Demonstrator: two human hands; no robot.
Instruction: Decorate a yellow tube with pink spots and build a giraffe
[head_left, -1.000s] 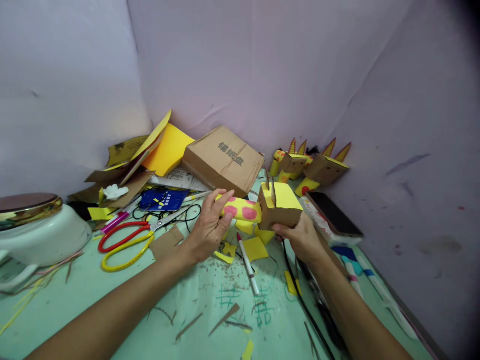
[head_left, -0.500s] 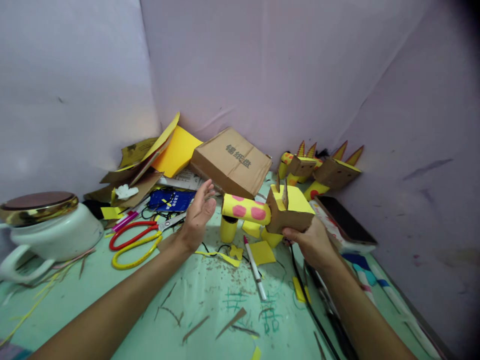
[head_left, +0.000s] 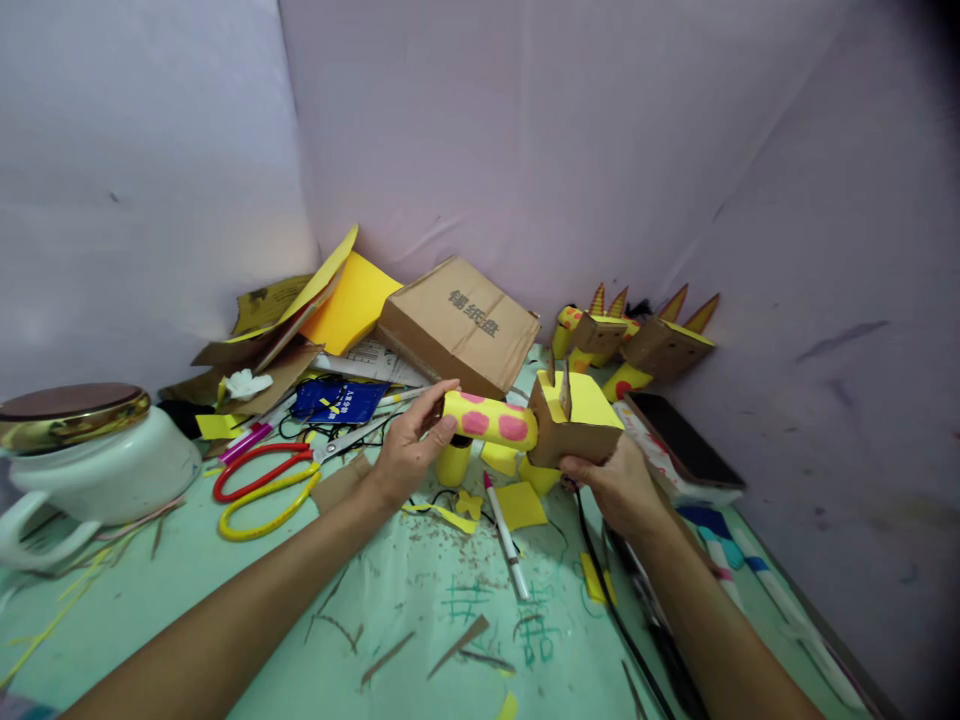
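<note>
Between my hands is a cardboard toy animal with a yellow, pink-spotted tube (head_left: 487,418) and a box-shaped head (head_left: 576,425), yellow on top with upright cardboard pieces. My right hand (head_left: 626,485) grips the head from below on its right side, thumb on the front face. At the tube's left end, my left hand (head_left: 416,440) has its thumb and fingers closed around the end. Short yellow tube pieces (head_left: 453,464) stand under the spotted tube. Just below lie a white marker with a pink tip (head_left: 508,540) and a yellow paper square (head_left: 523,505).
Scissors (head_left: 268,475) with red and yellow handles lie left, near a white lidded mug (head_left: 112,470). A cardboard box (head_left: 465,320) and two similar cardboard animals (head_left: 664,345) stand behind. A phone (head_left: 690,440) lies right; a black cable (head_left: 607,580) crosses the green table.
My left hand has moved right and closed on the end of the spotted tube; before, it was held open beside it. My right hand keeps its grip on the head.
</note>
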